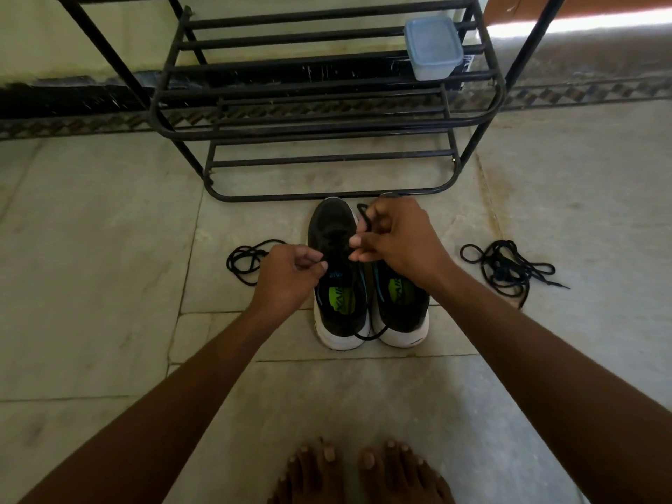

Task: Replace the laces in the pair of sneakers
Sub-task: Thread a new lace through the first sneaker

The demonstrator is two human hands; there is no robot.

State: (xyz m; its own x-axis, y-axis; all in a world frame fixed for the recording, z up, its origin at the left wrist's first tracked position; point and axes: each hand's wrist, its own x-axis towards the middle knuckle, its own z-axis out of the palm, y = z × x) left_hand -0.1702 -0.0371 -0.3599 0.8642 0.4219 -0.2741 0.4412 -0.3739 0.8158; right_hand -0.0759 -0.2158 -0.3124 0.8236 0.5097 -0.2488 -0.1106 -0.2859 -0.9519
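Note:
Two black sneakers with white soles stand side by side on the floor, toes pointing away: the left sneaker (336,285) and the right sneaker (402,311). My left hand (287,276) pinches a black lace end over the left sneaker's tongue. My right hand (396,238) grips the other part of the same black lace (363,218), looped above its fingers. A strand of that lace trails down between the heels. My right hand hides the right sneaker's front.
A loose black lace (247,260) lies on the floor left of the sneakers; a tangled bunch of black laces (509,267) lies to the right. A black metal shoe rack (327,114) stands just beyond, holding a plastic container (432,49). My bare feet (358,471) are near the bottom edge.

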